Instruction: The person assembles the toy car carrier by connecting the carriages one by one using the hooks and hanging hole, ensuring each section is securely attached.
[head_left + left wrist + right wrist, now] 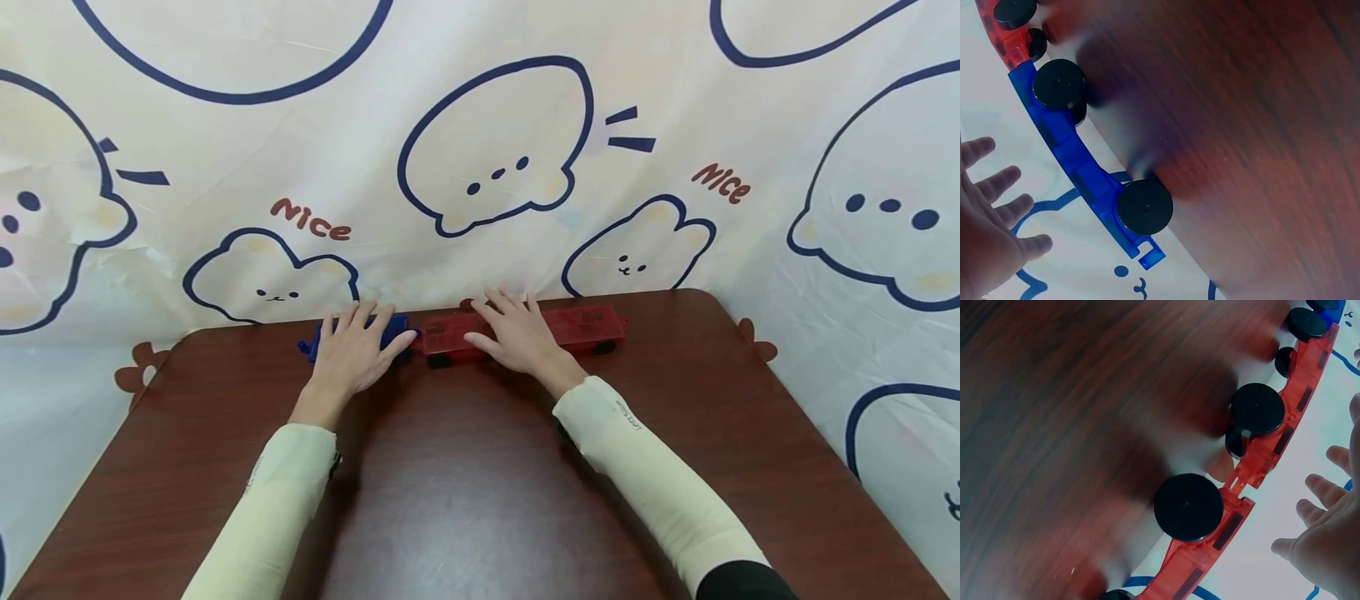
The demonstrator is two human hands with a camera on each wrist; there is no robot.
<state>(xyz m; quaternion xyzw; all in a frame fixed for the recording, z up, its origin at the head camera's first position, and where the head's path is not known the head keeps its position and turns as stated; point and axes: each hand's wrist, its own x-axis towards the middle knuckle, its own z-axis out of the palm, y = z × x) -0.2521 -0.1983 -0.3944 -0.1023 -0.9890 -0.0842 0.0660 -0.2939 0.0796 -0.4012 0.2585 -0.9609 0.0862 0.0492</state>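
Observation:
A blue translucent toy car point(395, 331) with black wheels stands near the far edge of the table, its hook end pointing left. Its other end meets a red translucent toy car point(446, 335), and a second red car point(1207, 550) follows in line, as the right wrist view shows. My left hand point(352, 354) is spread over the blue car, fingers straight; in the left wrist view a gap separates them from the blue body point(1072, 150). Over the red cars hovers my right hand point(517, 333), fingers extended and apart from them, partly hiding where they join.
The dark brown wooden table point(465, 483) has rounded far corners. A pale cloth point(495, 108) with cartoon outlines hangs right behind its far edge and along both sides.

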